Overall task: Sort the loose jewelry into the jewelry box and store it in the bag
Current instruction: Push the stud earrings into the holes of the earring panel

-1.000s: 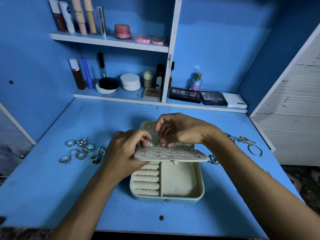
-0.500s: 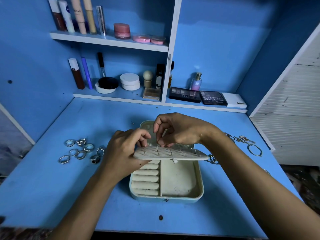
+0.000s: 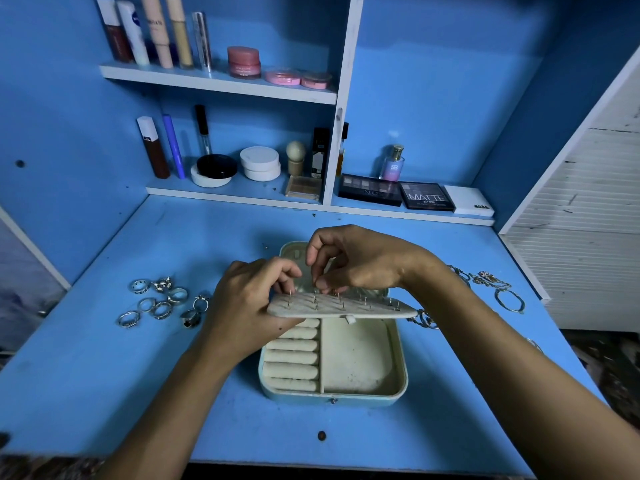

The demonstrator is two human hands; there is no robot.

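Left hand [image 3: 247,306] grips the left end of the earring panel [image 3: 341,305], holding it flat over the open jewelry box [image 3: 334,362]; right hand [image 3: 353,259] pinches a stud post near the panel's middle, directly beneath its fingertips. Panel's long axis runs left to right across the box. Loose rings [image 3: 159,301] lie on the bench [image 3: 104,393], nearer the left hand; chains [image 3: 491,285] right.

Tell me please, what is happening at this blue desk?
A person is sorting jewelry. The left hand holds the earring panel above the open jewelry box, and the right hand pinches something small at its pins. Rings lie loose left of the box, bracelets to the right.
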